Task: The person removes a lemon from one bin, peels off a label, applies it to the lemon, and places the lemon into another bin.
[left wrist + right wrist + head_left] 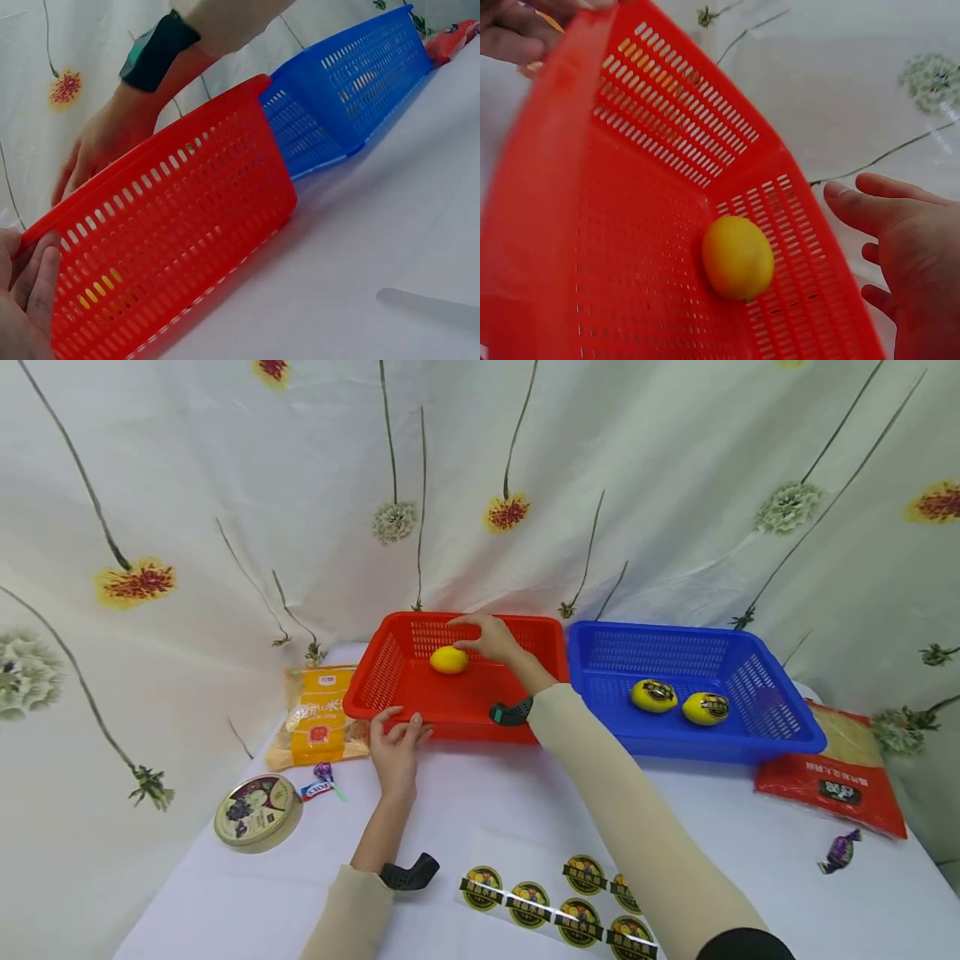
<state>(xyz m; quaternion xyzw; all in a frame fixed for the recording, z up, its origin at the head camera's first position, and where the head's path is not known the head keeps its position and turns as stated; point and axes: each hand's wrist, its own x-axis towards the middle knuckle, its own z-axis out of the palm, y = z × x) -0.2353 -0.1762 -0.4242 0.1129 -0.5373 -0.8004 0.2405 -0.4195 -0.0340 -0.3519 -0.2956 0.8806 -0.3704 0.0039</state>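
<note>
One plain yellow lemon (448,660) lies inside the red plastic basket (465,731), against the slotted far wall in the right wrist view. My right hand (489,638) reaches over this basket, fingers loosely bent and holding nothing. The right wrist view shows that hand (922,255) at the far rim, apart from the lemon (737,259). My left hand (395,756) grips the basket's near rim at its left corner; in the left wrist view its fingers (43,281) press against the slotted wall. Two lemons with black-and-gold stickers (654,696) sit in the blue basket (697,747).
A sheet of round stickers (528,906) lies near the front, partly under the right sleeve. On the left are a yellow food bag (322,718), wrapped candies (317,788) and a round tin (257,810). A red bag (840,777) and purple candy (840,852) lie right.
</note>
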